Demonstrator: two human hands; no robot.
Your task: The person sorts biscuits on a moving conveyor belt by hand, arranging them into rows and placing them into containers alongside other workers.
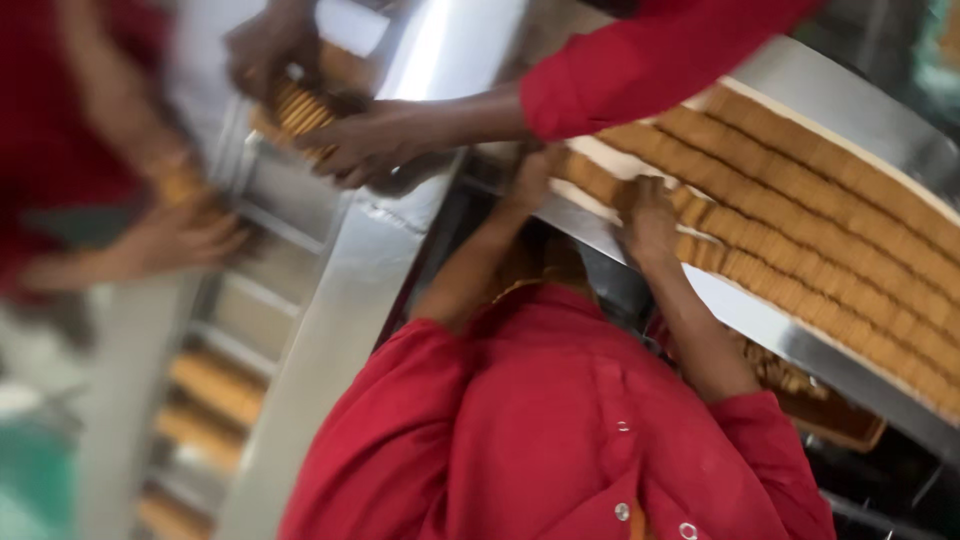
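Observation:
My left hand [530, 178] and my right hand [650, 215] reach forward onto a slanted belt [800, 340] carrying several long rows of brown biscuits [800, 215] stood on edge. A short run of biscuits [592, 178] lies between my two hands, which press on its two ends. My right hand's fingers curl over the row. Both hands are blurred. My red shirt [540, 430] fills the bottom of the view.
A co-worker's red-sleeved arm [640, 60] comes in from the top right. That co-worker's hands [370, 145] hold a biscuit stack [300, 112] over a steel frame [350, 290]. Another blurred person in red [60, 130] stands left. Biscuit trays [215, 385] sit below left.

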